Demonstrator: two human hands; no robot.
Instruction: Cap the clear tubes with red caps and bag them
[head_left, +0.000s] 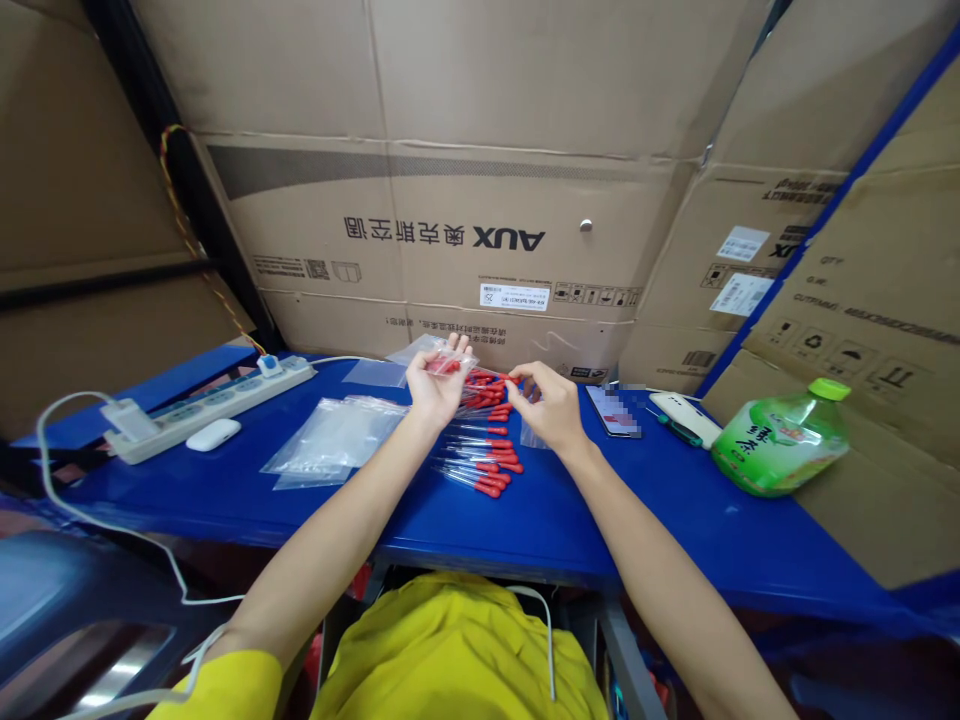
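My left hand (436,388) is raised over the blue table, its fingers closed on a clear plastic bag (459,357) with red bulbs showing inside it. My right hand (551,402) is just to the right, thumb and forefinger pinched on the red bulb of a dropper (511,378) that points toward the bag. Below and between the hands lies a spread of clear droppers with red bulbs (491,468), their bulbs mostly toward the right. A stack of flat clear bags (330,440) lies left of my left forearm.
On the left are a white power strip (210,405) and a white earbud case (214,434). A phone (613,410), a white-and-green object (684,418) and a green drink bottle (780,440) stand to the right. Cardboard (450,190) walls the back.
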